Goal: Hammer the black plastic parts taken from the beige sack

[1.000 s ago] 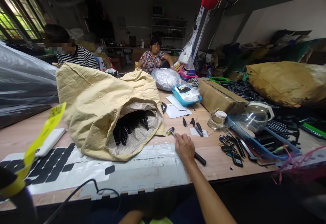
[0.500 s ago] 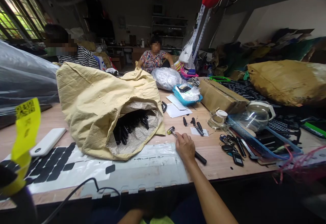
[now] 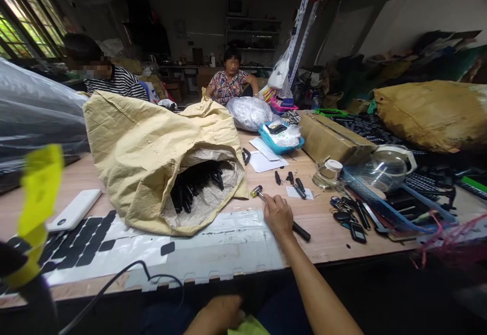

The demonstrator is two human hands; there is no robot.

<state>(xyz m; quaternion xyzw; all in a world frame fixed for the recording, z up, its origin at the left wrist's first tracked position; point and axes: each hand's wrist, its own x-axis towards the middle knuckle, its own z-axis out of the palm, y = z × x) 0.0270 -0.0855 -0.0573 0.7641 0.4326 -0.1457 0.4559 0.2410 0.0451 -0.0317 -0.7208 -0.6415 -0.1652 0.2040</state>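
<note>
My right hand (image 3: 279,216) rests on the table with its fingers closed around the metal shaft of a small hammer (image 3: 302,231). The hammer's head points away to the left, and its black grip sticks out to the right of the wrist. Below the table edge is my left hand (image 3: 224,310), blurred, beside something yellow-green (image 3: 249,327) at my lap; its fingers cannot be made out. Left of the hammer lies a big cream cloth sack (image 3: 137,147), its mouth facing me, with many black parts (image 3: 198,185) inside.
Black pieces (image 3: 300,188) lie by white paper (image 3: 266,161). On the right are keys (image 3: 356,232), a glass jar (image 3: 327,173), a blue basket (image 3: 403,208) and a carton (image 3: 331,137). A white power bank (image 3: 78,209) and a black cable (image 3: 114,281) are on the left. Two people sit beyond the table.
My left hand has risen further into view at the bottom. The right hand stays on the hammer. The camera view has shifted slightly.
</note>
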